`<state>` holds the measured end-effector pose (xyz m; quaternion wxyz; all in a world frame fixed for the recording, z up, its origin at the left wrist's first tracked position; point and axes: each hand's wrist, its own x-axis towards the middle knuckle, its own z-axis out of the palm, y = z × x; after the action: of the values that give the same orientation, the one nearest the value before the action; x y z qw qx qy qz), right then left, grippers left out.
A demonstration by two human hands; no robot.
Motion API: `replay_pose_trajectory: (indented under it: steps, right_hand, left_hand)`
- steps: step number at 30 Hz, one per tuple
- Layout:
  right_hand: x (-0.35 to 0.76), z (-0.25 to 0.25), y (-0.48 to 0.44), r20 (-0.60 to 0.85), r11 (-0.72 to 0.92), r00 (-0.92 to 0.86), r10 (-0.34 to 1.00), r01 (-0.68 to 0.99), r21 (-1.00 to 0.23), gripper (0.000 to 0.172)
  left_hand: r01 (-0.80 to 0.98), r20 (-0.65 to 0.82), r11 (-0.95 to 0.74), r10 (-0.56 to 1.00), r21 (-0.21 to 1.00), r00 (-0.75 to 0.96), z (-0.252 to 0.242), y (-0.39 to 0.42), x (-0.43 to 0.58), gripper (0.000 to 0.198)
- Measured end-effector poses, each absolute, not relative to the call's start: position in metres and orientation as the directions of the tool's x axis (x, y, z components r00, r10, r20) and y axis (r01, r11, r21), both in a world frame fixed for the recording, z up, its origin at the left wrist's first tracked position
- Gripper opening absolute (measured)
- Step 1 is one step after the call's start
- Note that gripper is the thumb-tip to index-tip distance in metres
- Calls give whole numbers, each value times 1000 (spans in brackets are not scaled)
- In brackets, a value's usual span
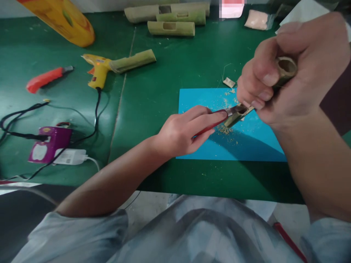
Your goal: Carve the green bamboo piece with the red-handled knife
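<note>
My left hand (189,129) is closed around a red-handled knife (205,127), its forefinger stretched along the handle. The knife's metal end reaches into a cut opening in a bamboo tube (233,118); the tip itself is hidden there. My right hand (285,69) wraps round the same tube, whose hollow upper end shows above the fist. The tube is held tilted, its lower end over a blue sheet (260,146). Shavings (226,129) lie scattered on the sheet beneath it. A small pale chip (229,82) rests just beyond the sheet's far edge.
Left on the green table are a yellow glue gun (98,69) touching a cut bamboo piece (134,61), a red cutter (46,78), and a purple power block (51,144) with cords. Notched bamboo tubes (171,28) and a yellow bottle (68,22) stand farther back.
</note>
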<state>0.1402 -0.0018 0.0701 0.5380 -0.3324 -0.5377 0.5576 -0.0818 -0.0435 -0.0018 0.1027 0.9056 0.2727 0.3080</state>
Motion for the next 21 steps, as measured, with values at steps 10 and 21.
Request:
replay_pose_trajectory:
  steps: [10, 21]
  right_hand:
    - [153, 74, 0, 189, 127, -273, 943, -231, -965, 54]
    - [133, 65, 4, 266, 139, -206, 942, -481, -866, 45]
  left_hand:
    - [460, 553, -805, 593, 375, 585, 5, -47, -78, 41]
    - [424, 687, -829, 547, 365, 478, 2, -45, -74, 40]
